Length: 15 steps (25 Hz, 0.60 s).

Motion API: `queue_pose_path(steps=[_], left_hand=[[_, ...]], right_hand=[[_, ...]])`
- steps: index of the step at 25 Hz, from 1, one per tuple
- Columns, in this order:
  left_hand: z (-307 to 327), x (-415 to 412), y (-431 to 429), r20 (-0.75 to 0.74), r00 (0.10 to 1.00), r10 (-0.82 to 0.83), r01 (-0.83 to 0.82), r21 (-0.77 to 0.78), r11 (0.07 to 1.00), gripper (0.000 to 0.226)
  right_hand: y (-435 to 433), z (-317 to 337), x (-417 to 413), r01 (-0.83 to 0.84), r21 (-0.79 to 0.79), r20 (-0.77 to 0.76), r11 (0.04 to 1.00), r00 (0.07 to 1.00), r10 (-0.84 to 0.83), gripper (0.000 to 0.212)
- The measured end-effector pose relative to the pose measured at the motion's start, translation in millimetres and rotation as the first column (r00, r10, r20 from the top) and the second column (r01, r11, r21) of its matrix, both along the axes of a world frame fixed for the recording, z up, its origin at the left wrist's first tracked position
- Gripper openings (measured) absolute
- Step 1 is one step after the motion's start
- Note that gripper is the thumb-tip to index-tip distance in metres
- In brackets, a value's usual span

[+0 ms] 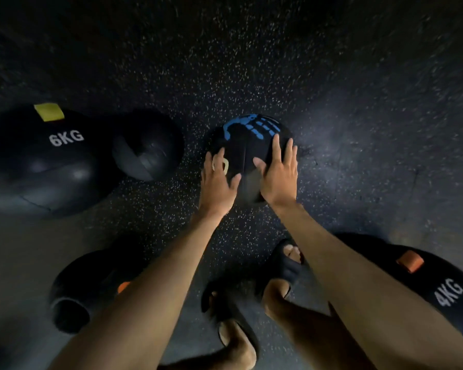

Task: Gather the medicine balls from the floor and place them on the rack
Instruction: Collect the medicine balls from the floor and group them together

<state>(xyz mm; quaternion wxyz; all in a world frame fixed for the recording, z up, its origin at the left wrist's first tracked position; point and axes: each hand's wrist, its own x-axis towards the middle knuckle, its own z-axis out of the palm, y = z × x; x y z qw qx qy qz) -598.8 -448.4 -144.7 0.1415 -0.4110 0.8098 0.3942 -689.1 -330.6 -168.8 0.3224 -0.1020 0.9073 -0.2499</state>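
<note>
Two flat palms press the blue-handprint medicine ball (247, 148) from either side.

The left hand (218, 180) lies on its left flank and the right hand (278, 172) on its right shoulder, fingers straight, none hooked under. The ball sits squarely between them, equally near both, low over the speckled floor (251, 62); whether it touches I cannot tell. Left of the grip lie the 6KG ball (38, 161) and a smaller ball (147, 148); behind the right forearm, the 4KG ball (439, 284). No rack shows.

— Where are the arms?
— Bare left arm (145, 289) rises from lower left, right arm (358, 276) from lower right, converging mid-frame.
— The hands?
— Left hand (218, 180) and right hand (280, 174) sit palms inward, fingers extended, thumbs spread.
</note>
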Motion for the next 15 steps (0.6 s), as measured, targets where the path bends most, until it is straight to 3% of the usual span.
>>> queue_pose_path(steps=[3, 6, 9, 12, 15], left_hand=[[-5.7, -4.9, -0.6, 0.125, 0.991, -0.053, 0.047, 0.055, 0.997, 0.096], [-10.9, -39.7, -13.1, 0.126, 0.992, -0.004, -0.01, 0.109, 0.994, 0.106], [-16.2, -85.2, -69.2, 0.089, 0.995, 0.042, -0.052, 0.112, 0.992, 0.096], [-14.6, -118.9, -147.5, 0.183, 0.981, -0.06, 0.05, 0.057, 0.997, 0.078], [-2.7, -163.3, -198.2, 0.268, 0.958, -0.101, 0.072, 0.117, 0.991, 0.068]], right_hand=[[-33.0, -2.3, -76.5, 0.073, 0.023, 0.09, 0.997, 0.993, -0.074, 0.073], [-63.2, 1.1, -115.8, 0.201, -0.064, 0.081, 0.977, 0.977, -0.196, 0.057], [-64.0, 6.4, -109.9, 0.107, -0.063, -0.027, 0.992, 0.994, -0.108, 0.058], [-65.8, 9.2, -82.0, -0.01, -0.01, 0.115, 1.0, 0.993, 0.012, 0.076], [-108.2, 11.8, -91.4, -0.085, 0.018, 0.176, 0.996, 0.981, 0.08, 0.088]])
